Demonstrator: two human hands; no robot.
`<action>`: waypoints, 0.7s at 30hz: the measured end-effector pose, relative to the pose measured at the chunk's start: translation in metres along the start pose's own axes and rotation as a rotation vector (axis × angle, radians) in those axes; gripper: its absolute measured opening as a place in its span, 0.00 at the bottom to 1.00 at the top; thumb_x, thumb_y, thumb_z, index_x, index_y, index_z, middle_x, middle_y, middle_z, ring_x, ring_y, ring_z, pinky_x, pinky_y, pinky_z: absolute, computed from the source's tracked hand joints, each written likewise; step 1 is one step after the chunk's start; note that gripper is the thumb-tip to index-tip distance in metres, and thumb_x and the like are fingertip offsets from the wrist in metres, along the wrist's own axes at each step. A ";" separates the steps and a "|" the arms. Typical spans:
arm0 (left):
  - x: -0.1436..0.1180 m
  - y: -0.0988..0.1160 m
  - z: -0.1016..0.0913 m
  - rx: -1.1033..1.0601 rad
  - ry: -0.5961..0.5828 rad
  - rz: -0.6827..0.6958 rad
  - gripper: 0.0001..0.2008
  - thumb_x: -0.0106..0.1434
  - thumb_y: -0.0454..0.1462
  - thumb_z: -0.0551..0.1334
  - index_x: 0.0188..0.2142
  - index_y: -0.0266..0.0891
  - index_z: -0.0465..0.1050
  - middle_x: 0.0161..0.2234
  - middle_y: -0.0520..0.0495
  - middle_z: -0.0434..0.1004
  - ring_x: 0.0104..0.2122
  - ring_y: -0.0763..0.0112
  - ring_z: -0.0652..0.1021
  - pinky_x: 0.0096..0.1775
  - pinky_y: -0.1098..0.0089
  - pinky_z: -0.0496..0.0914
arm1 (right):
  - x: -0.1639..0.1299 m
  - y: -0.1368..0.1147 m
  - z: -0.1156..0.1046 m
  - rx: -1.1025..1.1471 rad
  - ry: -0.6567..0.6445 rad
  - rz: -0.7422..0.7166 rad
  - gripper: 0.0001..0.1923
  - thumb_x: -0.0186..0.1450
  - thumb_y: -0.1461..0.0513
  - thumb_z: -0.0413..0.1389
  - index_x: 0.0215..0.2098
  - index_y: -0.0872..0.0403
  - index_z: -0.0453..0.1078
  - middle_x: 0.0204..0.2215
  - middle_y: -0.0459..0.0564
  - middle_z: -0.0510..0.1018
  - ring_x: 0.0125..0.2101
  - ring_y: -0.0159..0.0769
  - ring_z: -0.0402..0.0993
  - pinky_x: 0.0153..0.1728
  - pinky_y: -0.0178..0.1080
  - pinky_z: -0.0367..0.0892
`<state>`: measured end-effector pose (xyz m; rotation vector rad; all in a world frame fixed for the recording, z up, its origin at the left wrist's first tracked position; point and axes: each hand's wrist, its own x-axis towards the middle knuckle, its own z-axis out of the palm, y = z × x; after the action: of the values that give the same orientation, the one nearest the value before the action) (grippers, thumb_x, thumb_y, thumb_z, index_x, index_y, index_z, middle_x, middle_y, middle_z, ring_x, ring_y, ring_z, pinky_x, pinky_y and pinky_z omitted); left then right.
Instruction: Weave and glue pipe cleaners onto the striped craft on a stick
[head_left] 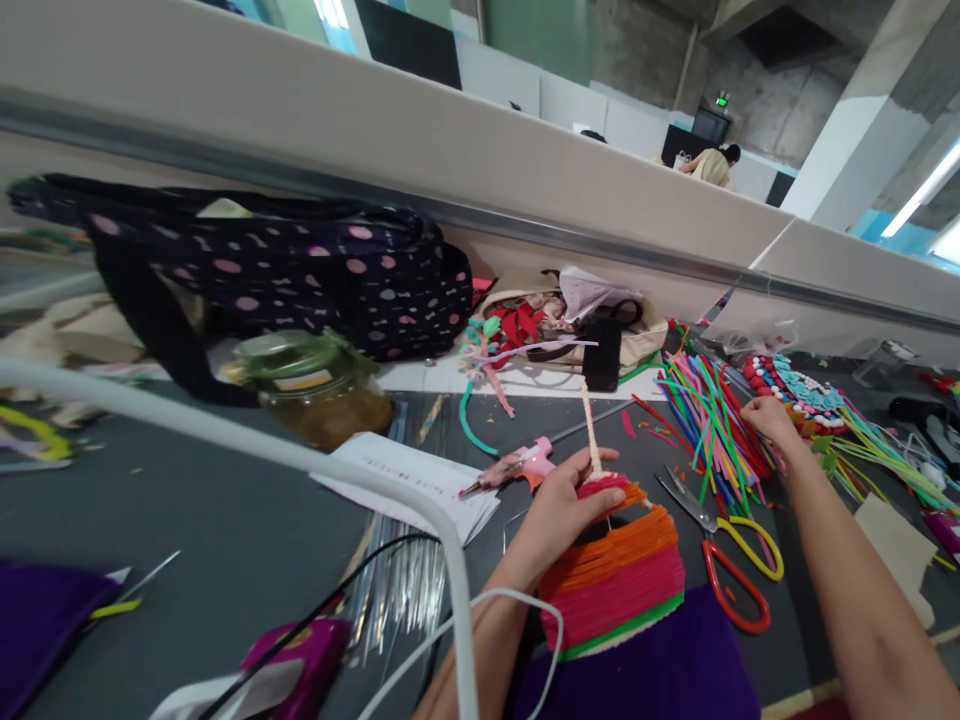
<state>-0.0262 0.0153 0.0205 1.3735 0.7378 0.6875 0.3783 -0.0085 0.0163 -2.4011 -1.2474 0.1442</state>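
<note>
My left hand (568,505) grips the upper part of a striped craft piece (611,580), its fingers behind and thumb in front. The piece looks made of fuzzy stems in orange, pink, green and cream rows, with a dark opening near the top and a pale twisted stem (590,425) rising from it. My right hand (769,418) is closed, fingers curled, at the right edge of a bundle of coloured pipe cleaners (709,425); anything in its fingers is hidden. Scissors (701,512) with yellow and red handles lie between the two hands.
A pink glue gun (525,462) lies by white papers (409,478). Behind are a glass jar (319,390), a dotted bag (300,265) and a black phone (601,355). A white tube (360,480) crosses the foreground. A beaded round piece (799,390) sits at right.
</note>
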 end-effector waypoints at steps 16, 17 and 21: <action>-0.001 0.001 0.002 -0.028 -0.006 0.007 0.23 0.50 0.41 0.68 0.45 0.38 0.69 0.29 0.51 0.73 0.30 0.69 0.73 0.33 0.69 0.68 | -0.015 0.013 -0.021 0.026 -0.082 0.003 0.11 0.50 0.59 0.60 0.13 0.53 0.65 0.11 0.42 0.67 0.16 0.30 0.62 0.20 0.33 0.53; -0.001 0.001 0.002 -0.030 -0.009 0.007 0.23 0.50 0.41 0.68 0.45 0.38 0.69 0.29 0.51 0.73 0.30 0.69 0.73 0.33 0.69 0.67 | -0.017 0.015 -0.020 0.015 -0.098 0.019 0.12 0.49 0.59 0.60 0.12 0.53 0.64 0.09 0.41 0.65 0.15 0.29 0.61 0.20 0.33 0.52; -0.001 0.001 0.002 -0.040 -0.007 0.000 0.23 0.50 0.41 0.68 0.45 0.38 0.69 0.29 0.52 0.72 0.29 0.69 0.73 0.33 0.69 0.67 | -0.023 0.018 -0.020 0.019 -0.111 0.043 0.13 0.48 0.59 0.60 0.11 0.53 0.63 0.08 0.39 0.62 0.15 0.29 0.60 0.20 0.33 0.52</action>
<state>-0.0250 0.0136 0.0221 1.3385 0.7146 0.6937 0.3844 -0.0423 0.0248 -2.4338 -1.2372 0.3038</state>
